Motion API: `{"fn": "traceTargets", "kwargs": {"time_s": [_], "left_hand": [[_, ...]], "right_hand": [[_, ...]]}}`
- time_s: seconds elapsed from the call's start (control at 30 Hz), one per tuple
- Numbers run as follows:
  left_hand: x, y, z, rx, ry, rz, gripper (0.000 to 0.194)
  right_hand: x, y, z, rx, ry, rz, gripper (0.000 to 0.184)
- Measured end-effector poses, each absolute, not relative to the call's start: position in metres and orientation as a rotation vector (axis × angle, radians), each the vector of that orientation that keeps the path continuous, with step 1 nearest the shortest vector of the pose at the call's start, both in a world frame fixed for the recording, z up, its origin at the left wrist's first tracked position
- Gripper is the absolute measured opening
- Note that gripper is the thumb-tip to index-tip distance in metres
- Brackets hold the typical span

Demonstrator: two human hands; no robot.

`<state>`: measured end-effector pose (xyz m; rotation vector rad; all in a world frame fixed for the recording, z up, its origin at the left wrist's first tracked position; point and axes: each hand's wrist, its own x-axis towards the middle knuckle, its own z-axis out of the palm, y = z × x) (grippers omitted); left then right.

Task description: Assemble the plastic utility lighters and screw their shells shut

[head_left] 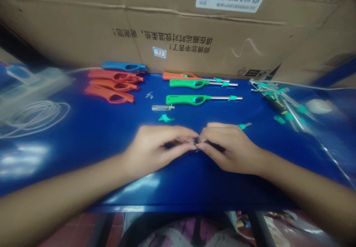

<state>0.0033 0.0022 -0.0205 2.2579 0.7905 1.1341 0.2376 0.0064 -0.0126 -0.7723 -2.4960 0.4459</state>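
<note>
My left hand (161,145) and my right hand (228,147) meet near the front middle of the table, fingertips pinched together. Between them is a small part with a thin pale wire (197,142), mostly hidden by the fingers, so I cannot tell its exact kind. Just beyond my left hand lie a teal trigger piece (167,118) and a clear fuel tank (161,107). A metal tip with a teal piece (244,126) shows behind my right hand. Farther back lie two green lighters (180,99) and an orange one (175,76) with metal barrels.
Orange lighter handles (108,94) and a blue one (119,66) lie at the back left, near small screws (149,95). Metal rods, teal pieces and a screwdriver (274,104) are piled right. A coiled white cable (39,115) lies left. A cardboard box (83,28) stands behind.
</note>
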Motion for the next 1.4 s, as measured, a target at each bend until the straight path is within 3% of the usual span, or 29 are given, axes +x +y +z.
{"fn": "traceTargets", "kwargs": {"time_s": [0.5,0.93,1.4], "left_hand": [[0.003,-0.002,-0.012,2.268,0.695,1.197,0.021],[0.005,-0.006,-0.013,2.162,0.707,1.208,0.026],[0.005,-0.005,-0.009,2.239,0.647,1.202,0.015]], "right_hand": [[0.239,0.006,-0.011,-0.589,-2.456,0.518,0.018],[0.240,0.004,-0.010,-0.514,-2.465,0.389,0.024],[0.244,0.004,-0.007,-0.524,-2.517,0.221,0.022]]}}
